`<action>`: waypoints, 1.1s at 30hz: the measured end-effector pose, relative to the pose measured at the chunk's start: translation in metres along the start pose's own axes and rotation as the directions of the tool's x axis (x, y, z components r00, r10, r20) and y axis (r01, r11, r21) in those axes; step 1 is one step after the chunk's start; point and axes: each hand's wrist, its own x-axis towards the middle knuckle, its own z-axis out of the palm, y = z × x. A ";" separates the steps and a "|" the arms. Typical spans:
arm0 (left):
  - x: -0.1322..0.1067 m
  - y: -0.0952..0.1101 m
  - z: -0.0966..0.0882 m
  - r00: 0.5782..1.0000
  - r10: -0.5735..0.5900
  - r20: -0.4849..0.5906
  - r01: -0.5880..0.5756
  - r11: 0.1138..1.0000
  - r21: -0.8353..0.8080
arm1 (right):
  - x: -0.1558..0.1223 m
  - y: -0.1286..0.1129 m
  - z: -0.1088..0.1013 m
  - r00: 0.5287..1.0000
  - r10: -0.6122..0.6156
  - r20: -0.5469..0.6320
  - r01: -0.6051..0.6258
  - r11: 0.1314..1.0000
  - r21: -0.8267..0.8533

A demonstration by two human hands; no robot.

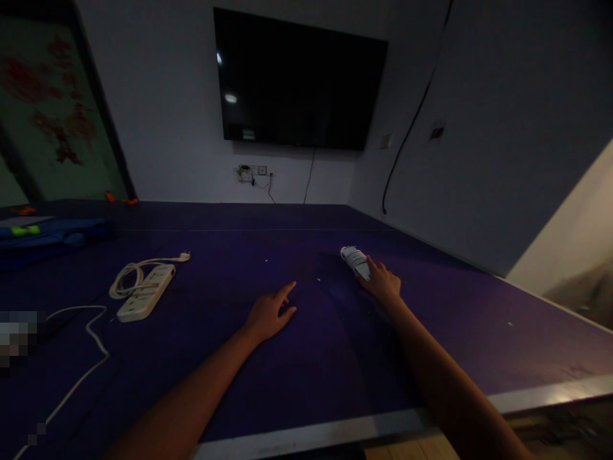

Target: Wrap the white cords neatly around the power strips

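Note:
My right hand (382,281) reaches far across the dark purple table (306,345) and has its fingers closed around the near end of a small white striped object (353,258) that lies on the surface. My left hand (271,313) rests on the table to the left of it, index finger stretched forward and the other fingers loosely curled, holding nothing.
A white power strip (146,291) with its coiled cord (129,275) lies at the left, and another white cable (81,345) trails toward the near edge. Blue items (43,236) sit at the far left. A dark wall screen (297,83) hangs behind.

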 end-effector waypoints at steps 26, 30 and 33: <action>0.001 0.000 0.000 0.992 -0.040 -0.121 0.043 0.999 0.021 | -0.039 -0.115 -0.038 0.874 -0.272 -0.402 0.392 0.884 0.255; 0.003 -0.005 -0.013 0.952 -0.062 -0.301 0.095 0.991 0.097 | -0.065 -0.152 -0.026 0.853 -0.374 -0.363 0.498 0.791 0.354; 0.008 -0.015 -0.041 0.878 -0.157 -0.452 0.264 0.947 0.183 | -0.076 -0.154 -0.016 0.840 -0.417 -0.347 0.534 0.750 0.390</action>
